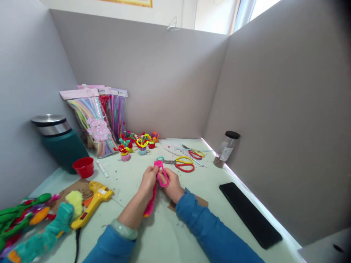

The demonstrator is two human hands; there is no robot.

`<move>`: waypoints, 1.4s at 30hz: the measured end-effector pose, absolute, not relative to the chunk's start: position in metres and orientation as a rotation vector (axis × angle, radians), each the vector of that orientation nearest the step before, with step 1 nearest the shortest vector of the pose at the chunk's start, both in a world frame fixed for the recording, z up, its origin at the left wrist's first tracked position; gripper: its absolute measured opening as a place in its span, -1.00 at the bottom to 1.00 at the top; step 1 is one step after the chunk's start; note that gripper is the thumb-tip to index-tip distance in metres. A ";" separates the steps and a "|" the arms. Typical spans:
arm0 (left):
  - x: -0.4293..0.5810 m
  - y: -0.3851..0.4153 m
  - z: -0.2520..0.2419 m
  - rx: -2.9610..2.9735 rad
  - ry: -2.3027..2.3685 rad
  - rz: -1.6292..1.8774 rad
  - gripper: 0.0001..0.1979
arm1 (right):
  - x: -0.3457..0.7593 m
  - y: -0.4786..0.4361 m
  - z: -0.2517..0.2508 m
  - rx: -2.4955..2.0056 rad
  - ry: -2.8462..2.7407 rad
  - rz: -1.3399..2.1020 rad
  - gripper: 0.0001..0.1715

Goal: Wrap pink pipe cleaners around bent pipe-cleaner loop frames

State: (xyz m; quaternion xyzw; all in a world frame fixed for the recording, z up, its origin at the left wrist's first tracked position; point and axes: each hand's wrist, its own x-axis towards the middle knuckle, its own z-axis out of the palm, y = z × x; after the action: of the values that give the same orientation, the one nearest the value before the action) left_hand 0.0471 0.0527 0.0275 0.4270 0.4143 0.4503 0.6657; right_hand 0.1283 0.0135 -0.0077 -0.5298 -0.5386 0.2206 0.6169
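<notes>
Pink pipe cleaner [163, 178] is bent into a long loop between my two hands, with a tail hanging down toward the table. My left hand [149, 179] pinches it from the left, fingers closed near the top of the loop. My right hand [173, 184] grips the loop's right side, its fingers closed and partly hidden. Just beyond them lie scissors with yellow and red handles [185, 164], blades pointing left. A small teal pipe cleaner piece [159, 158] rests by the blade tips. Under my right wrist sits a brown cardboard piece [202, 202].
Left of my hands lie a yellow glue gun [95, 202], a red cup [83, 167] and a teal bottle [61, 142]. Packs of pipe cleaners [94, 120] lean at the back near small colourful figures [142, 146]. Right are a jar [226, 149] and a black slab [249, 213].
</notes>
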 end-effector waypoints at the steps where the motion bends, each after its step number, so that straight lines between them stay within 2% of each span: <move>1: 0.045 0.054 0.030 0.911 0.903 1.001 -0.85 | 0.129 0.014 -0.007 -1.193 -1.206 0.552 -0.76; 5: 0.036 0.058 0.041 0.669 0.713 0.838 -0.93 | 0.138 0.017 -0.003 -1.167 -1.031 0.629 -0.76; 9: 0.030 0.062 0.044 0.528 0.523 0.640 -0.92 | 0.142 0.015 0.002 -1.150 -1.083 0.502 -0.84; 14: 0.031 0.065 0.037 0.500 0.525 0.680 -0.88 | 0.138 0.009 0.007 -1.160 -1.329 0.267 -0.89; 18: 0.035 0.062 0.035 0.619 0.593 0.763 -0.91 | 0.139 0.012 0.003 -1.205 -1.350 0.291 -0.93; 23: 0.038 0.056 0.037 0.725 0.627 0.759 -0.93 | 0.143 0.015 -0.002 -1.216 -1.282 0.307 -0.86; 27: 0.042 0.051 0.038 0.821 0.819 0.828 -0.90 | 0.141 0.016 -0.002 -1.203 -1.140 0.286 -0.88; 34: 0.039 0.050 0.043 1.493 1.195 0.856 -0.77 | 0.149 0.027 -0.005 -0.817 -0.654 0.859 -0.88; 39: 0.001 0.053 0.058 2.195 1.387 0.718 -0.83 | 0.175 0.029 0.005 -0.534 -0.280 0.990 -0.86; 42: -0.022 0.050 0.078 2.307 1.571 0.693 -0.84 | 0.169 0.025 0.024 -0.437 -0.290 1.115 -0.89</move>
State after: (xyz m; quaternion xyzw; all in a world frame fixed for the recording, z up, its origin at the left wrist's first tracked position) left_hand -0.0222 0.0499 0.0776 0.7951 0.5415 0.2389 0.1325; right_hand 0.1688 0.0254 0.0237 -0.2051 -0.1358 0.5229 0.8161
